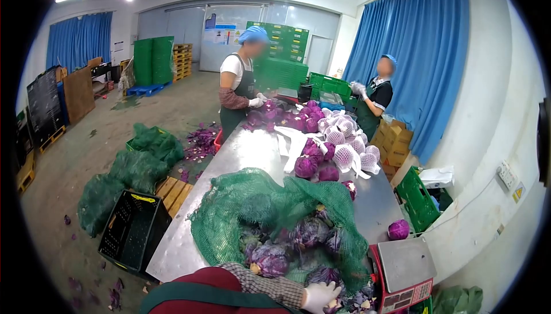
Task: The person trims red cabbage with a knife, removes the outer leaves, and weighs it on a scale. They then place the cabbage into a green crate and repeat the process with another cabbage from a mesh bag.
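My left hand (321,298), in a white glove and checked sleeve, is low in the view with its fingers bent down over purple leaf scraps. What lies under the fingers is mostly hidden. Just above it sits a red cabbage (325,277). More red cabbages (270,260) with loose outer leaves lie in an open green mesh sack (221,231) spread over the metal table (178,245). Cabbage trimmings (361,301) are heaped to the right of the hand, beside a red weighing scale (407,263). My right hand is out of view.
Two co-workers in blue caps stand at the table's far end, near trimmed cabbages (306,166) and cabbages in white foam nets (344,156). A black crate (135,231) and full green sacks (140,170) are on the floor at left. One cabbage (398,229) lies behind the scale.
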Action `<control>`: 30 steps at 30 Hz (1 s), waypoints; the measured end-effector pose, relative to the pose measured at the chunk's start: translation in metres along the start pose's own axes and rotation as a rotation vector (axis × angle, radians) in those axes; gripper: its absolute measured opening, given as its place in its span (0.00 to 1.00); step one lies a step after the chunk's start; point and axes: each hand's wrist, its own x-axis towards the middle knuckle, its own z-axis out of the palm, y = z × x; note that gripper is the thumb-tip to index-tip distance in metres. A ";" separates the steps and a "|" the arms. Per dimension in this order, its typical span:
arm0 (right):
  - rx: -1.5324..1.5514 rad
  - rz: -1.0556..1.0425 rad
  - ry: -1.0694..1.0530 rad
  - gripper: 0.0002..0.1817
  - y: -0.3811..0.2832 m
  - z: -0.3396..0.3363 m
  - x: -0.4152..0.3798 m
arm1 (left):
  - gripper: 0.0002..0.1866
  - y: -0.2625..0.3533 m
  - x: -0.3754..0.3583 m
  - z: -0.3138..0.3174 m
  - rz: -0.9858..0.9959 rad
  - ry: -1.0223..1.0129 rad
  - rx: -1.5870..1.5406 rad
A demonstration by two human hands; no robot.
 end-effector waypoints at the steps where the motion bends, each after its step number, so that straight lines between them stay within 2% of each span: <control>1: 0.071 0.023 -0.118 0.23 -0.008 0.020 -0.008 | 0.62 0.003 0.006 0.001 0.021 0.003 0.015; 2: -0.302 -0.282 -0.256 0.21 -0.007 0.035 -0.008 | 0.61 0.004 0.011 0.003 0.042 0.006 0.032; 3: -0.080 0.037 -0.292 0.21 -0.014 0.046 -0.010 | 0.60 0.004 0.013 0.005 0.062 0.006 0.050; 4: -0.392 -0.461 -0.341 0.24 0.063 0.050 0.008 | 0.59 0.005 0.012 0.002 0.058 0.010 0.049; 6: -0.516 -0.605 -0.363 0.26 0.097 0.052 0.021 | 0.56 0.009 0.005 -0.003 0.048 0.013 0.046; 7: -0.502 -0.576 -0.385 0.26 0.095 0.052 0.020 | 0.51 0.009 0.003 0.000 0.046 0.072 0.052; 12: -0.478 -0.498 -0.417 0.25 0.068 0.052 0.012 | 0.47 0.008 0.004 0.000 0.009 0.064 0.023; 15: -0.330 -0.195 -0.423 0.24 0.022 0.055 0.004 | 0.44 0.010 0.005 0.001 0.003 0.092 0.014; 18: -0.269 -0.139 -0.432 0.24 0.000 0.052 0.008 | 0.40 0.014 0.006 -0.006 -0.012 0.079 0.002; 21: -0.614 -0.386 -0.362 0.21 0.062 0.048 0.030 | 0.39 0.015 0.008 -0.006 -0.014 0.078 -0.001; 23: -0.772 -0.538 -0.300 0.20 0.073 0.049 0.034 | 0.39 0.015 0.008 -0.005 -0.015 0.073 -0.011; 26: -0.792 -0.475 -0.306 0.19 0.069 0.047 0.032 | 0.40 0.015 0.009 -0.005 -0.010 0.067 -0.015; 29: -0.647 -0.331 -0.303 0.20 0.059 0.048 0.030 | 0.41 0.016 0.008 -0.003 0.006 0.088 0.016; 30: -0.655 -0.358 -0.298 0.20 0.062 0.048 0.031 | 0.41 0.016 0.008 -0.003 0.007 0.086 0.019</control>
